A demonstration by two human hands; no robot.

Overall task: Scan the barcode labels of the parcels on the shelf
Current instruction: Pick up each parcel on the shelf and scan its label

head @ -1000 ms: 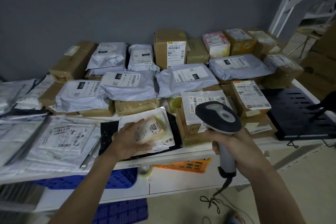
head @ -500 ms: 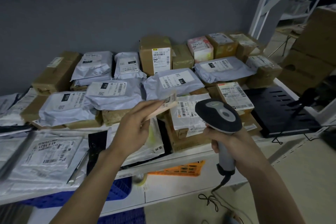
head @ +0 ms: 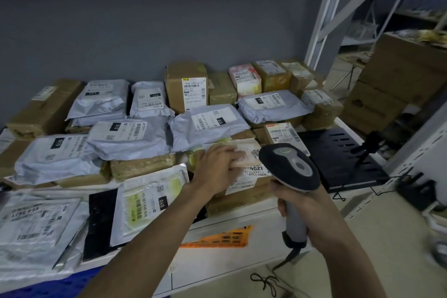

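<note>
Holding a small flat pale-pink packet w/ a white label (head: pixel 244 156) over the front stack, the left hand (head: pixel 217 169) has its fingers (head: pixel 233 152) curled round the packet's near edge, prob. to bring its barcode under the reader. The right hand (head: pixel 307 210) wraps the grey handle of the black-headed barcode scanner (head: pixel 289 167), head just beside the packet and tipped fwd at it. Label looks partly covered by the left hand; can't tell if the barcode is exposed. Parcels crowd the white shelf (head: pixel 242 222): grey poly mailers (head: pixel 128 138), brown taped cartons (head: pixel 186 84), and a clear-fronted white pouch (head: pixel 150 201) at the front edge. A black slotted tray (head: pixel 338 152) sits right of the stack, an orange plastic crate (head: pixel 222 238) below. The scanner's cable (head: pixel 266 280) dangles by the shelf front and could snag.
</note>
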